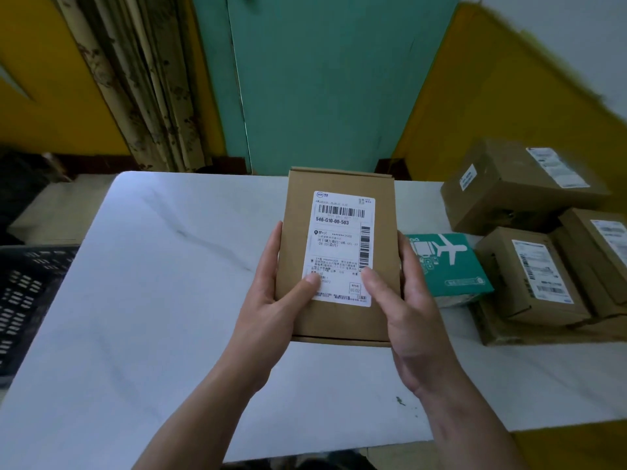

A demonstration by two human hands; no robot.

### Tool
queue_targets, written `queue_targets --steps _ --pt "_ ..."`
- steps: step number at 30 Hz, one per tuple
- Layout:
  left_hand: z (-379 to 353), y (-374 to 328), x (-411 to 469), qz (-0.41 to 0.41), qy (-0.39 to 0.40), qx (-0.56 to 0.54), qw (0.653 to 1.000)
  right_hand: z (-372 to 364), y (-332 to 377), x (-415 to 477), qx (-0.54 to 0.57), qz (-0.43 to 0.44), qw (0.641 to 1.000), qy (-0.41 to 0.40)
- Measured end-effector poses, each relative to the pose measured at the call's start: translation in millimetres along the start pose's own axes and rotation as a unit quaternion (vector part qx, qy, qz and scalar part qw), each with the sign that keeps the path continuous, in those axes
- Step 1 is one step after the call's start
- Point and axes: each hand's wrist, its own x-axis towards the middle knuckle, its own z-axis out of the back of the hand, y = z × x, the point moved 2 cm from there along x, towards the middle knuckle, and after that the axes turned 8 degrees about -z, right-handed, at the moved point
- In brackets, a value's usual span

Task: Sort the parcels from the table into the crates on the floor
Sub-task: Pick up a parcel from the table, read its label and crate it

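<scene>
Cardboard parcel (339, 254), one; left hand (271, 301), right hand (409, 310) gripping.

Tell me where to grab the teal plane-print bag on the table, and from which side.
Pinch the teal bag by its near edge, coming from the person's side: it lies flat and looks soft, cardboard boxes crowd its right, and bare table fronts that edge. Left hand and right hand now hold the labelled box.

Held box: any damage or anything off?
Nothing stands out: the box looks intact, its label flat and legible, left hand and right hand gripping its sides. Only a small dark speck marks the table.
</scene>
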Motion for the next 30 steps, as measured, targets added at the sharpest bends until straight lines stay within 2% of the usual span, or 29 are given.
queue_targets --steps 6,16,24,30 --pt "3.2 2.9 -50.2 0.013 -0.034 0.016 0.999 2.8 -15.0 -34.0 0.019 -0.011 0.999 0.041" --pt "18.5 14.5 -143.3 -0.006 -0.141 0.043 0.989 -8.7 -50.3 -91.3 -0.007 -0.026 0.994 0.102" --pt "65.7 6.7 -180.0 -0.034 -0.210 0.026 0.977 -61.6 -60.2 -113.0 -0.041 -0.034 0.986 0.158" --pt "138.2 -2.4 -197.6 -0.037 -0.259 0.021 0.965 -135.3 -76.8 -122.3 -0.058 -0.045 0.976 0.204"
